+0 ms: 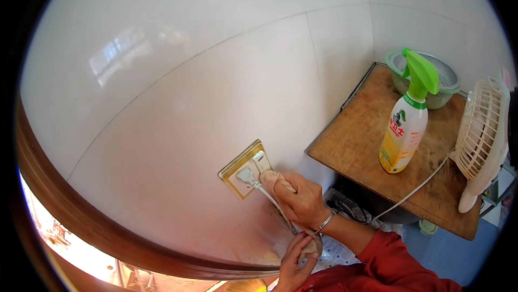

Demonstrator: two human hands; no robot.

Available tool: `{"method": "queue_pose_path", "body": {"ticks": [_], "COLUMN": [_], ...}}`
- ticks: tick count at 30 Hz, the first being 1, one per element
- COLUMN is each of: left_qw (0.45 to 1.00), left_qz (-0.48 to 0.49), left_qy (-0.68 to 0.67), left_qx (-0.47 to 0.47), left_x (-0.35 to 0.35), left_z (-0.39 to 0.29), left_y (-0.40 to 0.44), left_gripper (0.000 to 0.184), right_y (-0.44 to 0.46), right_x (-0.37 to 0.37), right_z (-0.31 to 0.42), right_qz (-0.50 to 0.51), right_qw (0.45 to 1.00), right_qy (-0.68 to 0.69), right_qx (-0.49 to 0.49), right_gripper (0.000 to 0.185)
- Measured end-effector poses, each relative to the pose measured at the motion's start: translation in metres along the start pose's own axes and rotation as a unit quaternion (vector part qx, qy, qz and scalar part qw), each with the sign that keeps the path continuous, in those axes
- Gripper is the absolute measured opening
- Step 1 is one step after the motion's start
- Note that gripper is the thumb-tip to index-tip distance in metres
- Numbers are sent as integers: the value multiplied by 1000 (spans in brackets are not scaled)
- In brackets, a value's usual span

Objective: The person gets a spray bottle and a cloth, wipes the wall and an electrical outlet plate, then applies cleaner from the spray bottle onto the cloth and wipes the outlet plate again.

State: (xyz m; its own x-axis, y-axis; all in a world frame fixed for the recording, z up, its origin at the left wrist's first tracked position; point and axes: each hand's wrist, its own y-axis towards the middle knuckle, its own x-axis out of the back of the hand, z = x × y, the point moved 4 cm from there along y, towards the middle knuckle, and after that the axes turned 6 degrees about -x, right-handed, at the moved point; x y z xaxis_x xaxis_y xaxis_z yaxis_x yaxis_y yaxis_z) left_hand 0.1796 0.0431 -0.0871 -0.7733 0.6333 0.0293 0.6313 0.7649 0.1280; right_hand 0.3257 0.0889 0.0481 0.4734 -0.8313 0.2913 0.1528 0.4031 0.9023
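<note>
A gold-edged wall socket [232,186] sits in the white tiled wall, with a white plug [246,176] in it. The plug's white cord [271,198] runs down beside my hands. My right hand [303,201], wearing a metal bracelet, is closed around a beige cloth [274,180] and presses it at the right edge of the socket. Lower down, my left hand [295,262] has its fingers closed on a beige, cloth-like bundle near the cord. Whether it also grips the cord I cannot tell.
On the wooden table [345,143] at right stand a spray bottle [403,130] with a green trigger, a green basin [440,97] and a white fan [480,135]. The fan's cord hangs over the table edge. A brown wooden frame [108,222] curves along the lower left.
</note>
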Motion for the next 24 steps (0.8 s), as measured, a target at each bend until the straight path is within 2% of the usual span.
{"method": "queue_pose_path", "body": {"ticks": [4, 7, 9, 10, 12, 16, 18, 22, 24], "left_qw": [998, 996, 982, 982, 1000, 999, 995, 998, 983], "left_qz": [18, -3, -19, -21, -11, 13, 9, -22, -11], "left_qy": [57, 73, 115, 114, 26, 49, 83, 47, 120], "left_qx": [-26, -48, -150, -151, -7, -17, -55, -32, -141], "left_x": [0, 0, -3, -3, -1, 0, -1, -2, -3], "left_z": [0, -13, -32, -32, -20, -4, -13, -28, -27], "left_y": [1, 3, 7, 6, 3, 4, 6, 8, 11], "left_gripper": [51, 49, 45, 45, 49, 48, 48, 47, 43], "right_y": [1, 13, 15, 14, 6, -2, 2, 17, 16], "right_x": [2, 5, 4, 3, 3, 0, 3, 7, 6], "right_z": [0, 2, 2, 3, 1, -3, -1, 2, 1], "right_qz": [-27, -44, -44, -43, -25, -9, -38, -40, -28], "right_qw": [1000, 999, 999, 999, 1000, 1000, 999, 999, 999], "right_qy": [9, -6, 6, 7, 8, 6, 9, 3, 2], "right_qx": [7, 20, 22, 23, 14, 15, 25, 36, 26], "right_gripper": [42, 39, 38, 38, 38, 39, 41, 42, 42]}}
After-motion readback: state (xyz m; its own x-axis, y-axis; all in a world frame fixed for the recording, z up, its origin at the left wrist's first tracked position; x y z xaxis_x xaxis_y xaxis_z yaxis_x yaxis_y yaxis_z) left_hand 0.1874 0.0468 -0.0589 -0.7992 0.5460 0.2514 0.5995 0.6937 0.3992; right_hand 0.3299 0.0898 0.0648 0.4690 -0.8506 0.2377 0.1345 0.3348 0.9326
